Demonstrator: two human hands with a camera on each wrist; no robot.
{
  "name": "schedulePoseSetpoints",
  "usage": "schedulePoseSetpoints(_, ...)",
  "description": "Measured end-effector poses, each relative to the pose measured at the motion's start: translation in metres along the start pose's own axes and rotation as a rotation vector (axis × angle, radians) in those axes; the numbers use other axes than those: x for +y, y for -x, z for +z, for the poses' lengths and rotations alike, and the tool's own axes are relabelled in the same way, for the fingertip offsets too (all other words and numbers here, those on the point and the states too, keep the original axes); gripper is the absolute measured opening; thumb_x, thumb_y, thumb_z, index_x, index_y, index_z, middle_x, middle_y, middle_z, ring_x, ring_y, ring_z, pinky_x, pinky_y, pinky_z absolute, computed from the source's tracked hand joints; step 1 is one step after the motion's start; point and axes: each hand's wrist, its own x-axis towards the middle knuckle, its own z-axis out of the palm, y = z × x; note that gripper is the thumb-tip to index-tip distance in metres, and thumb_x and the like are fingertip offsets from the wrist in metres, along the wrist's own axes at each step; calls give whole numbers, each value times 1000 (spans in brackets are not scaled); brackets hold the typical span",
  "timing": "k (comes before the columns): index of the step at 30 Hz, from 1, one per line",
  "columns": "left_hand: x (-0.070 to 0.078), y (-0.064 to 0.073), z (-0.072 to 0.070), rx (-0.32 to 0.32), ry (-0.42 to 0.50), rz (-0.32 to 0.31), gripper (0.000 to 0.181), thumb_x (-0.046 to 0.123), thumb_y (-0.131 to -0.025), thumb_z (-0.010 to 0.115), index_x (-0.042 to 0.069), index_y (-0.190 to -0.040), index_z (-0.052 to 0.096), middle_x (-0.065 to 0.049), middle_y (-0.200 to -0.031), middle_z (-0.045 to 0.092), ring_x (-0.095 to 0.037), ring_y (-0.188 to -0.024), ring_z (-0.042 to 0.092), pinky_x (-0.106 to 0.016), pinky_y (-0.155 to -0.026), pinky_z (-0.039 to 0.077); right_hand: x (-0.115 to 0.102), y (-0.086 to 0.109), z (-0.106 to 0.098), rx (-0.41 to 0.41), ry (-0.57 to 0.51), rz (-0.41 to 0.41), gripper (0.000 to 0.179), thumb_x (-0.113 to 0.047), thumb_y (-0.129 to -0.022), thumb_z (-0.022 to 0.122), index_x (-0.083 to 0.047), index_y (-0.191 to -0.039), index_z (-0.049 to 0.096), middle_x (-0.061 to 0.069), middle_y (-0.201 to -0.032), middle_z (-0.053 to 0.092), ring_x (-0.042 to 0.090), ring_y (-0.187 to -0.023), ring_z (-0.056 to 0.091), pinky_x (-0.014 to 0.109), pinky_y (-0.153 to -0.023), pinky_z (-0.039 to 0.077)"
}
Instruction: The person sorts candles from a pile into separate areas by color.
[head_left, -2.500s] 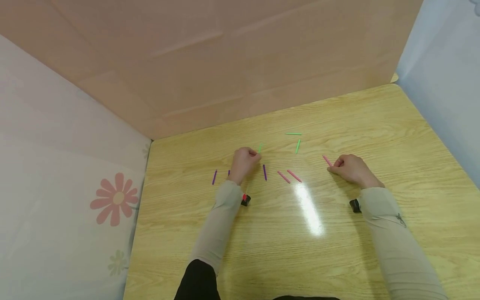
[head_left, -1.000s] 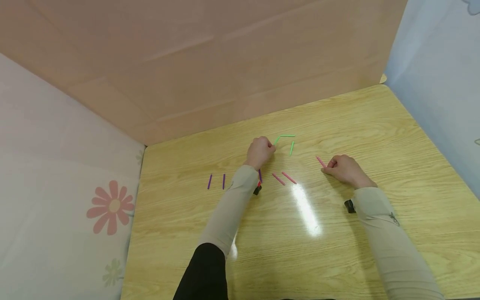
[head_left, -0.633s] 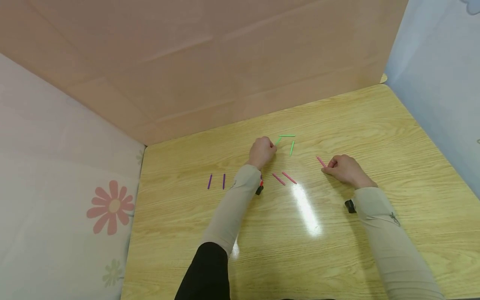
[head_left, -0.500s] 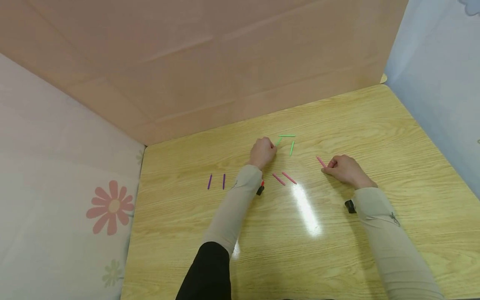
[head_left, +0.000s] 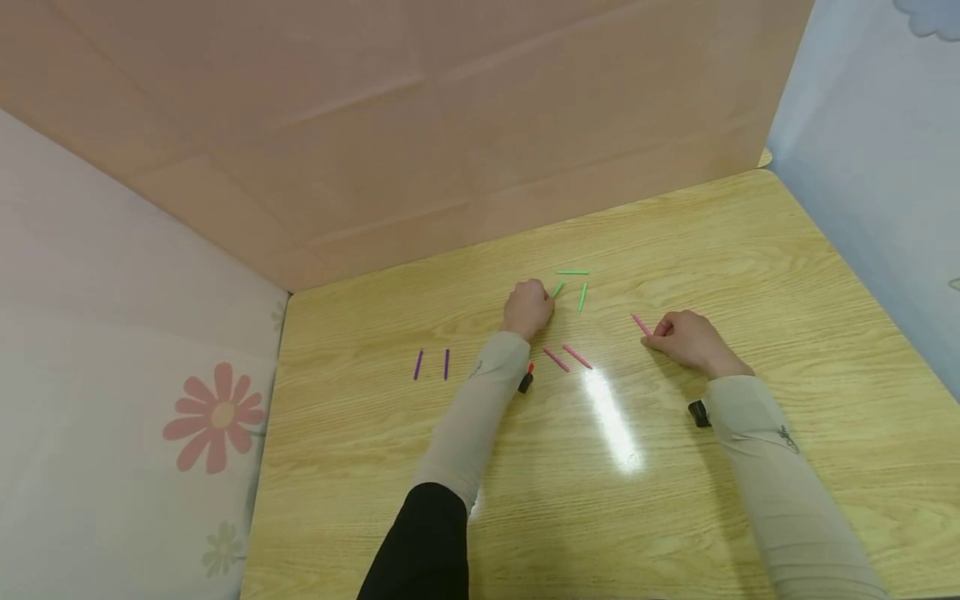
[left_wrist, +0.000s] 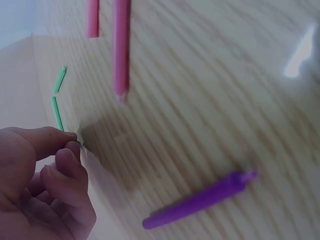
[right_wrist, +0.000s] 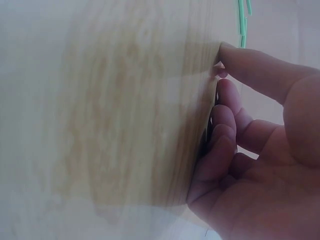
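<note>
My left hand (head_left: 528,308) pinches the near end of a thin green candle (head_left: 558,289) between thumb and index finger, close over the table. Just beyond lie a crosswise green candle (head_left: 572,272) and, to its right, a slanted green candle (head_left: 582,297). On the right side, my right hand (head_left: 693,342) pinches a pink candle (head_left: 641,323) by its near end; only its tip shows in the right wrist view. Two more pink candles, one left (head_left: 556,360) and one right (head_left: 577,357), lie side by side between the hands.
Two purple candles (head_left: 417,364) (head_left: 447,364) lie left of my left arm. Under that arm is another purple candle (left_wrist: 195,202), hidden in the head view. The wooden table (head_left: 352,467) meets a brown cloth screen (head_left: 450,125) behind and pale side panels (head_left: 892,167).
My left hand has carried its green candle rightward to the other two green ones, then drawn slightly back toward me. The right hand stays put with the pink candle. The head view has shifted slightly.
</note>
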Motion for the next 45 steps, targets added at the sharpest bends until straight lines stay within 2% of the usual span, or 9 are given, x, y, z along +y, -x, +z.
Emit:
schedulePoseSetpoints(19, 3, -2, 2, 20, -22, -13, 46, 12, -97, 47, 14, -54, 32, 5, -51, 22, -7, -43, 19, -21, -37, 21, -1, 0, 1, 1, -5, -13, 33, -30, -93, 61, 3, -89, 61, 13, -81, 63, 22, -71, 52, 31, -63, 40)
schedulePoseSetpoints(34, 6, 0, 0, 37, 15, -39, 46, 10, -95, 49, 14, -52, 33, 5, -48, 25, -7, -41, 19, -21, -37, 20, -1, -1, 2, -5, -12, -4, 33, -30, -93, 61, 3, -90, 61, 14, -82, 63, 22, -71, 53, 30, -63, 41)
schedulePoseSetpoints(45, 3, -4, 0, 23, 21, -72, 46, 13, -94, 52, 14, -50, 36, 5, -46, 28, -7, -39, 23, -21, -36, 21, -2, -3, 1, -12, -11, 0, 33, -30, -94, 60, 4, -93, 61, 16, -87, 64, 22, -73, 53, 32, -64, 43)
